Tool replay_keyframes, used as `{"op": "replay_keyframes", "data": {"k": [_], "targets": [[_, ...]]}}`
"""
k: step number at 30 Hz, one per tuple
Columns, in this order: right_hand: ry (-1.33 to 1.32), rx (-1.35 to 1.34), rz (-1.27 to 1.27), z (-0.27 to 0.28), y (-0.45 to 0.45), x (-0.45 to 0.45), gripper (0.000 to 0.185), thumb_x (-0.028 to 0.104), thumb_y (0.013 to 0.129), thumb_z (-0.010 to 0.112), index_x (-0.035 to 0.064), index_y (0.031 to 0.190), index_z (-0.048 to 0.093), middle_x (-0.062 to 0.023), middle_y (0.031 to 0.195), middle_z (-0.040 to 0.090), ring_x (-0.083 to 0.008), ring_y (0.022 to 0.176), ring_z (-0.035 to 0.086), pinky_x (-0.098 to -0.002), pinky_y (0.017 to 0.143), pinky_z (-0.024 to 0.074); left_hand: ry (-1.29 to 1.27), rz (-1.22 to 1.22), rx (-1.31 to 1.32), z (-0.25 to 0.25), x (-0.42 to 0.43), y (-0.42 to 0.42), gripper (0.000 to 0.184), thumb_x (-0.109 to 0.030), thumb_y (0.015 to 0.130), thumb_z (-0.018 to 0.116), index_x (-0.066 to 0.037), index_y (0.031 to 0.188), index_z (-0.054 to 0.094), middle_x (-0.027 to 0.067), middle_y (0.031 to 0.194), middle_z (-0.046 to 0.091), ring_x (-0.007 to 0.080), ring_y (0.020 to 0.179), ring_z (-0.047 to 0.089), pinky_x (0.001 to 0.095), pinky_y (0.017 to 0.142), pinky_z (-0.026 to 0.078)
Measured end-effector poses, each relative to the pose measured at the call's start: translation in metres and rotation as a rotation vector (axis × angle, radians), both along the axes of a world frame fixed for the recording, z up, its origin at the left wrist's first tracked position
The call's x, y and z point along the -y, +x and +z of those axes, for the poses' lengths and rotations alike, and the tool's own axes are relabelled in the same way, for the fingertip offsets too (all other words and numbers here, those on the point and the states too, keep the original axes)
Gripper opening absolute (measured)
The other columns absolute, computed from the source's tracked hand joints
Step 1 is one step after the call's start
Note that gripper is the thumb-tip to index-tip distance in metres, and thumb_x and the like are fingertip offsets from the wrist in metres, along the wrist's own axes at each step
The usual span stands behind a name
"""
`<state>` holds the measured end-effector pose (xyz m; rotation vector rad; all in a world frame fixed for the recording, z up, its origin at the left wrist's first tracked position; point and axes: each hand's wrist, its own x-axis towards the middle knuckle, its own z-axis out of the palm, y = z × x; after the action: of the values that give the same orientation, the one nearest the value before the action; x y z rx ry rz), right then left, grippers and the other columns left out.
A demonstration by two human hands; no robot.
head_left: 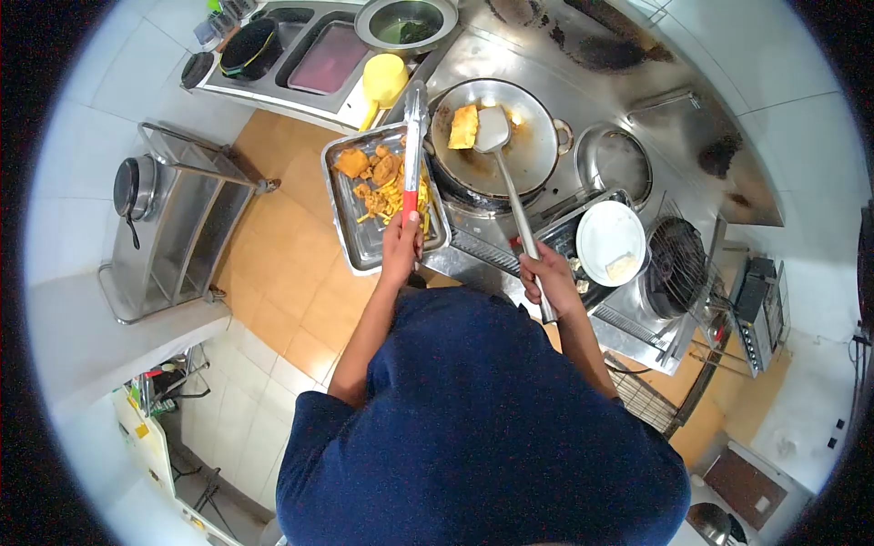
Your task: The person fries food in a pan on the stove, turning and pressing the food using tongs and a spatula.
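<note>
Two bare hands are seen, one tool in each. By the left grip (402,242), one pair of red-handled tongs (410,200) is held; the fingers are closed around the handle end, and the metal length is extended across the tray toward the far table. Whether the tong arms are together or apart cannot be told. By the right grip (547,275), one metal spatula (514,196) is held; the fingers are wrapped around the long handle, with the handle end left protruding below the hand.

One wok (533,150) is set on the steel table (557,77). One golden block (462,127) is contained in it, at the left part, just beside the spatula blade; touching or apart cannot be told. The blade is laid flat inside the wok.

One metal tray (369,244) is placed left of the wok, near the left grip. Several fried brown pieces (386,168) and many yellow strips (393,197) are held in it; an exact count is prevented by overlap.

To the right, one white plate (604,232) is seen with one pale lump (621,267) on it, plus one round metal pan (614,164) behind. One yellow dipper (385,78) and one metal bowl (365,25) are seen upper left.
</note>
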<state>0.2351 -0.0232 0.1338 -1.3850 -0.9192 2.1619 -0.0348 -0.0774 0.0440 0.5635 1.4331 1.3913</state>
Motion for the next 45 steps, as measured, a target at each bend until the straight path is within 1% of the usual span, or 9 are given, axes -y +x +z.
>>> {"op": "replay_keyframes", "data": {"k": [10, 17, 21, 22, 25, 29, 30, 34, 45], "targets": [[0.221, 0.249, 0.16, 0.031, -0.026, 0.011, 0.031, 0.013, 0.098, 0.055, 0.0044, 0.127, 0.052, 0.0016, 0.067, 0.048, -0.0077, 0.041, 0.046, -0.0237, 0.036, 0.0392, 0.031, 0.004, 0.064, 0.0, -0.005, -0.008, 0.034, -0.039, 0.102, 0.051, -0.006, 0.103, 0.055, -0.0026, 0.061, 0.046, 0.0062, 0.049, 0.041, 0.0229, 0.045, 0.033], [0.401, 0.437, 0.209, 0.028, -0.026, 0.028, 0.048, 0.016, 0.096, 0.058, 0.0087, 0.142, 0.045, 0.0019, 0.069, 0.047, -0.0065, 0.043, 0.047, -0.0233, 0.037, 0.04, -0.035, -0.015, -0.016, -0.015, -0.007, -0.01, 0.044, -0.046, 0.103, 0.046, -0.003, 0.106, 0.056, -0.0008, 0.059, 0.045, 0.0088, 0.047, 0.042, 0.0241, 0.045, 0.035], [0.982, 0.699, 0.332, 0.015, -0.006, 0.023, 0.05, 0.019, 0.093, 0.06, 0.0043, 0.139, 0.045, -0.0174, 0.081, 0.064, -0.0277, 0.06, 0.061, -0.0392, 0.059, 0.0526, -0.02, 0.006, -0.006, -0.015, -0.011, -0.011, 0.031, -0.037, 0.102, 0.053, -0.006, 0.101, 0.055, -0.003, 0.059, 0.045, 0.0053, 0.046, 0.04, 0.0229, 0.043, 0.032], [0.717, 0.804, 0.41, 0.044, -0.017, 0.02, 0.048, 0.017, 0.092, 0.058, -0.0001, 0.134, 0.045, -0.0333, 0.096, 0.064, -0.0491, 0.091, 0.063, -0.0514, 0.08, 0.0509, -0.02, 0.001, -0.009, -0.015, -0.011, -0.01, 0.031, -0.037, 0.102, 0.054, -0.006, 0.101, 0.055, -0.0032, 0.059, 0.045, 0.0051, 0.047, 0.04, 0.0228, 0.043, 0.032], [0.76, 1.083, 0.453, 0.027, -0.013, 0.019, 0.044, 0.018, 0.092, 0.056, 0.0008, 0.132, 0.046, -0.032, 0.092, 0.065, -0.047, 0.089, 0.065, -0.052, 0.077, 0.0506, -0.014, -0.015, -0.029, -0.013, -0.018, -0.011, 0.034, -0.039, 0.101, 0.053, -0.005, 0.102, 0.055, -0.0028, 0.058, 0.045, 0.0057, 0.047, 0.04, 0.0233, 0.044, 0.032], [0.873, 0.981, 0.303, 0.01, 0.014, 0.009, 0.048, 0.021, 0.091, 0.063, 0.0013, 0.13, 0.044, -0.0297, 0.082, 0.065, -0.0481, 0.067, 0.063, -0.0519, 0.06, 0.0512, 0.01, -0.032, -0.009, -0.021, -0.021, -0.009, 0.03, -0.036, 0.1, 0.057, -0.006, 0.099, 0.055, -0.004, 0.06, 0.045, 0.0042, 0.049, 0.04, 0.0222, 0.044, 0.032], [0.748, 0.916, 0.235, 0.008, 0.02, 0.006, 0.044, 0.022, 0.092, 0.065, 0.002, 0.127, 0.047, -0.0193, 0.074, 0.064, -0.0342, 0.052, 0.061, -0.0439, 0.049, 0.0496, 0.013, -0.04, -0.009, -0.021, -0.022, -0.008, 0.03, -0.036, 0.1, 0.057, -0.006, 0.099, 0.055, -0.004, 0.061, 0.045, 0.0042, 0.049, 0.04, 0.0223, 0.044, 0.032], [0.183, 0.337, -0.081, 0.014, 0.031, -0.006, 0.026, 0.024, 0.098, 0.061, 0.0059, 0.115, 0.054, 0.0002, 0.066, 0.052, -0.0061, 0.049, 0.049, -0.0238, 0.04, 0.0375, 0.006, -0.032, -0.064, -0.018, -0.031, -0.001, 0.028, -0.035, 0.1, 0.059, -0.007, 0.1, 0.054, -0.0042, 0.063, 0.045, 0.0042, 0.05, 0.041, 0.0228, 0.045, 0.034], [0.415, 0.709, 0.124, -0.022, 0.049, -0.013, 0.029, 0.022, 0.094, 0.063, 0.002, 0.113, 0.055, 0.0009, 0.058, 0.048, -0.0076, 0.041, 0.045, -0.0251, 0.035, 0.036, 0.04, -0.04, -0.392, -0.024, -0.056, -0.003, 0.032, -0.036, 0.096, 0.064, -0.006, 0.1, 0.056, -0.004, 0.067, 0.048, 0.0038, 0.054, 0.042, 0.0222, 0.047, 0.034]]}}
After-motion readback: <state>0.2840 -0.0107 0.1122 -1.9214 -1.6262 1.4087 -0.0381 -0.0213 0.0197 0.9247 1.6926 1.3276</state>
